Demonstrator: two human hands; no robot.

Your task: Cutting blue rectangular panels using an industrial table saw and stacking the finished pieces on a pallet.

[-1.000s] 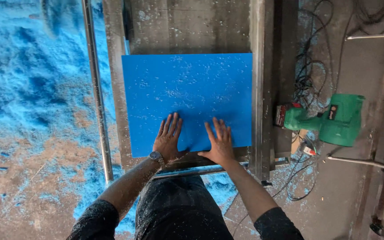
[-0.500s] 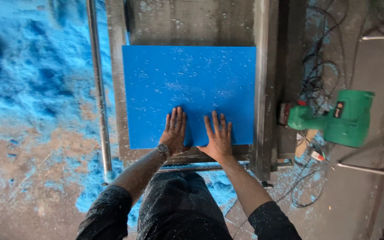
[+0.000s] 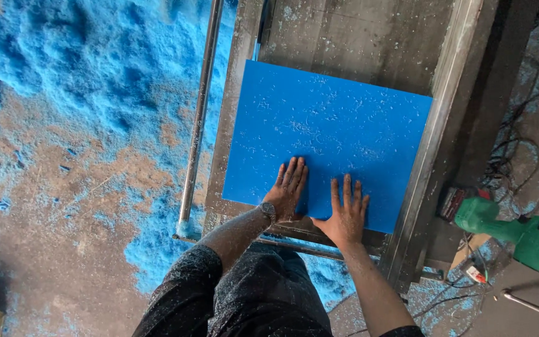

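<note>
A flat blue plastic sheet (image 3: 325, 134), dusted with pale shavings, lies on a grey metal work table (image 3: 369, 37). My left hand (image 3: 289, 187) rests palm down on the sheet's near edge, fingers spread, a watch on the wrist. My right hand (image 3: 345, 211) lies flat beside it, also spread, pressing on the sheet near its front edge. Neither hand grips anything.
A metal rail (image 3: 198, 118) runs along the table's left side. Blue shavings (image 3: 95, 68) cover the floor at left. A green power tool (image 3: 519, 234) with tangled cables (image 3: 513, 162) lies on the floor at right. The table's right frame bar (image 3: 432, 150) borders the sheet.
The view has tilted and shifted to the left. Both hands have stayed flat on the sheet's near edge, in much the same place on it.
</note>
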